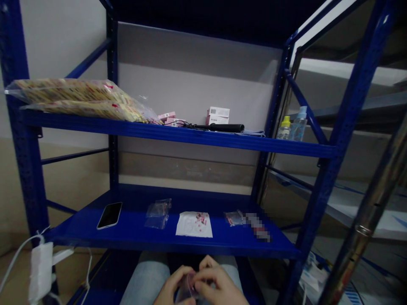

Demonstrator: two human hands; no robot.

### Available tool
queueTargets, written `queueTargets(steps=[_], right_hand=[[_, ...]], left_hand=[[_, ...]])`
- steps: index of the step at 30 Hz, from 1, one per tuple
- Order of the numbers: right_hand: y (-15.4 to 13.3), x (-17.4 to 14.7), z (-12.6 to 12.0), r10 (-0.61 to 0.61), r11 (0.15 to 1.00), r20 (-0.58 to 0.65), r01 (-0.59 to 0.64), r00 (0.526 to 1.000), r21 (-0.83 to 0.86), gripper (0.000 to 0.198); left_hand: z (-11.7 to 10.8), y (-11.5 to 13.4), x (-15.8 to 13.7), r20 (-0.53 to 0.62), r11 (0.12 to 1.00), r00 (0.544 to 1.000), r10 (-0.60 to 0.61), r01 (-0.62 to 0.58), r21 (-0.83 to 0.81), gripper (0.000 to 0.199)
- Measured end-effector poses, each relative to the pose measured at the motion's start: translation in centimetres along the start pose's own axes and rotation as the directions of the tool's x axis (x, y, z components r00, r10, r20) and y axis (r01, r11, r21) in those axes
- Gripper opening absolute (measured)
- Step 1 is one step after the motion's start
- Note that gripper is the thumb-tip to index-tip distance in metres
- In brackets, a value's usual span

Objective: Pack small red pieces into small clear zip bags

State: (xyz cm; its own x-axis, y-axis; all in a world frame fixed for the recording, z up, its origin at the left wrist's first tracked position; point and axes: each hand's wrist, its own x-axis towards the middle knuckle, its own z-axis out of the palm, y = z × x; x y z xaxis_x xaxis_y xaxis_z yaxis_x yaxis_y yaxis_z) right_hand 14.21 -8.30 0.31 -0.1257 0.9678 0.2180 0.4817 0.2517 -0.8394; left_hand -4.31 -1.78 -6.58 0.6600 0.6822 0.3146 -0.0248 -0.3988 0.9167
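Observation:
Low over the lap, my left hand [171, 289] is closed on a small clear plastic bag [188, 284]. My right hand [219, 284] is closed too, its fingers pinching the same bag from the other side. A pinkish tint shows in the bag, but what is inside cannot be made out. On the blue shelf in front, small pink and red pieces [201, 219] lie on a white sheet of paper [186, 225]. Left of the paper are flat clear plastic bags [157, 215]. To its right sits a clear bag with reddish pieces [234, 218].
A phone [110, 215] lies on the left of the lower shelf [136, 239]; a blurred-out item [258, 227] is at right. Above are large filled plastic bags [79, 99], small boxes [218, 115], a black rod [226, 127] and two bottles [298, 125]. A power strip [41, 271] hangs lower left.

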Motion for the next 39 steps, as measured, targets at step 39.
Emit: queueTargets(steps=[39], right_hand=[[12.8, 21.2, -5.2, 0.168, 0.983, -0.549, -0.181, 0.819, 0.031, 0.044]], left_hand=[[-23.5, -6.8, 9.8, -0.31, 0.682, 0.951, 0.011, 0.219, 0.698, 0.048]])
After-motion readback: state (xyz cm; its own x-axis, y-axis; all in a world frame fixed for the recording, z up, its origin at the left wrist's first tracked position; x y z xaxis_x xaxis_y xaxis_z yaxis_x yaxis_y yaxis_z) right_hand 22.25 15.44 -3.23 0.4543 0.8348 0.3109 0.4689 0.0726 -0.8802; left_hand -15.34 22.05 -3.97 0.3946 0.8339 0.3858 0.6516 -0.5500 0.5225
